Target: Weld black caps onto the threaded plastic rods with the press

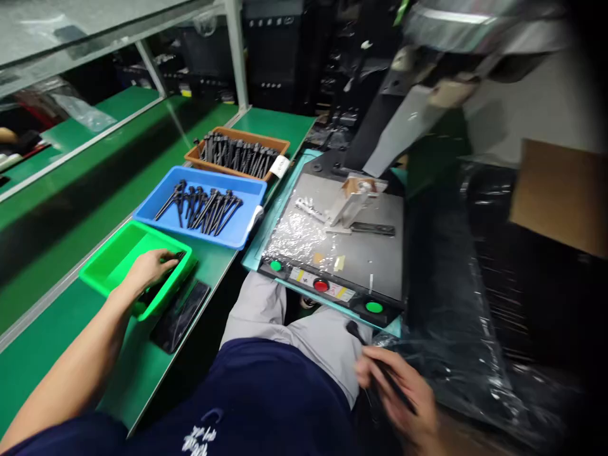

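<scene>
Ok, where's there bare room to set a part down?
Bare green bench lies beyond the orange bin, and between the left forearm and the metal rail. It's crowded from the green bin, left hand inside, to the phone close alongside.

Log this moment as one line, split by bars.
left hand: inside green bin | right hand: gripping black part | blue tray: holds black rods

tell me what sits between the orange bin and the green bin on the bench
The blue tray, with long black parts in it, sits between the orange bin and the green bin, as the head view shows.
</scene>
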